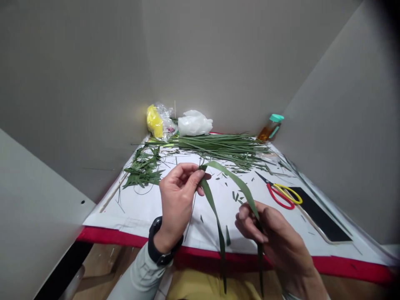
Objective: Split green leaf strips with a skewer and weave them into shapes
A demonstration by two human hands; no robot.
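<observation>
My left hand, closed, pinches a long green leaf strip between thumb and fingers above the white tabletop. The strip folds at the pinch, and its two tails hang past the table's front edge. One tail arches to the right and runs down through my right hand, whose fingers are loosely curled about it. A thin dark stem or wire also hangs from the left hand's pinch. What lies inside that pinch is partly hidden by the thumb.
A bundle of long green leaves lies at the back, folded leaf pieces at left. Scissors overlap a black phone-like slab at right. A white plastic bag, a yellow bagged item and a bottle stand behind.
</observation>
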